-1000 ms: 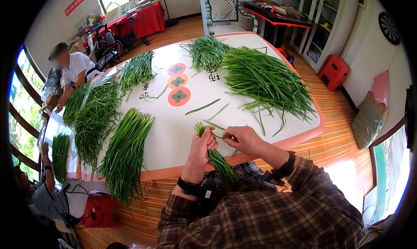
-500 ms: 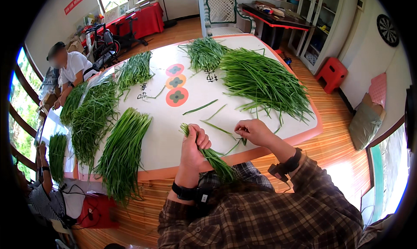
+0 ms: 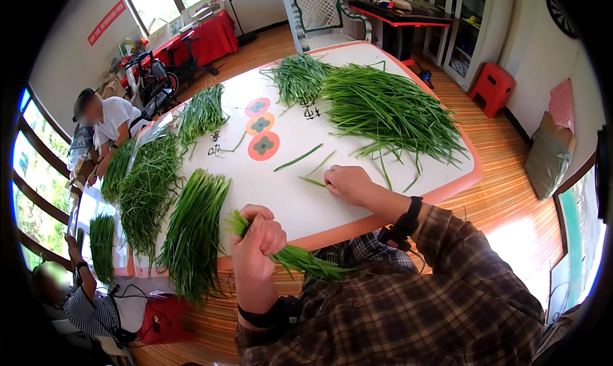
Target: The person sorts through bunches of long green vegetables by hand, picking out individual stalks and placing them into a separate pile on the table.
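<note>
My left hand (image 3: 258, 235) is closed around a small bunch of chives (image 3: 306, 261), near the table's front edge. Its pale cut ends poke out above my fist, and the leafy tips hang toward my lap. On the tabletop my right hand (image 3: 351, 186) has its fingers pressed together at the end of a loose chive blade (image 3: 311, 181); the fingertips are hidden, so what they pinch cannot be made out. Another loose blade (image 3: 298, 157) lies just beyond. A large bundle of chives (image 3: 195, 229) rests left of my left hand, its tips drooping over the edge.
A big chive pile (image 3: 393, 114) covers the table's far right, beside a smaller pile (image 3: 300, 75). More chive heaps (image 3: 150, 187) line the left. Two people sit at the left, one in a white shirt (image 3: 118, 117), one in stripes (image 3: 92, 308). A red stool (image 3: 493, 88) stands right.
My left hand has moved left and lower with the bunch. My right hand has shifted left to the loose blade. The blades that lay under my right hand no longer show there.
</note>
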